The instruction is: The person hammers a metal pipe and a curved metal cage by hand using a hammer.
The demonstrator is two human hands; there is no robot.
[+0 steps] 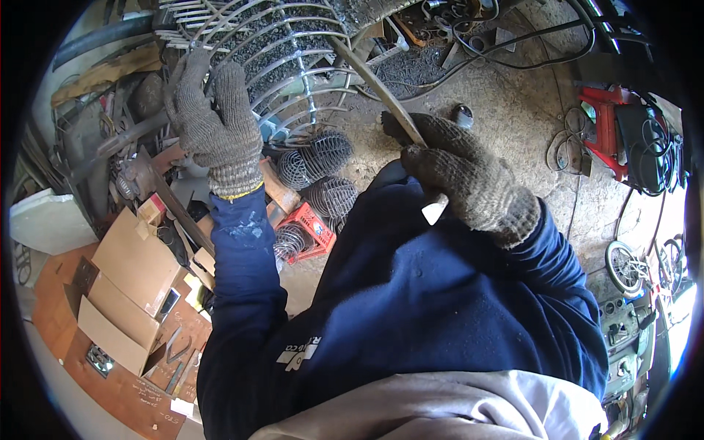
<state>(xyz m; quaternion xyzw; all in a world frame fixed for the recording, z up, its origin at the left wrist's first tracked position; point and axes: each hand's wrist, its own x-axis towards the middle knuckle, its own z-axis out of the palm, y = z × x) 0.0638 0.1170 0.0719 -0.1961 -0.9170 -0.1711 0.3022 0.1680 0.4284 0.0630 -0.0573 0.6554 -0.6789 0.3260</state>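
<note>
At the top stands a curved metal wire frame (302, 67), its bent rods joined along a straight spine. My left hand (213, 114), in a grey-brown knitted glove, is at the frame's left side with fingers stretched out. Its fingertips lie against or just over the rod ends; contact is unclear. My right hand (466, 172), gloved alike, is closed around a long, flat, tan-grey bar (378, 89). The bar slants up and left, and its far end meets the lower right of the frame. A pale end (434, 210) pokes out below that hand.
Coiled wire baskets (326, 158) and a red plastic crate (312, 233) sit on the floor below the frame. Cardboard boxes (136, 271) and pliers (176, 346) lie on a brown board at left. A red machine (605, 132) with cables stands right. Hoses cross the top right.
</note>
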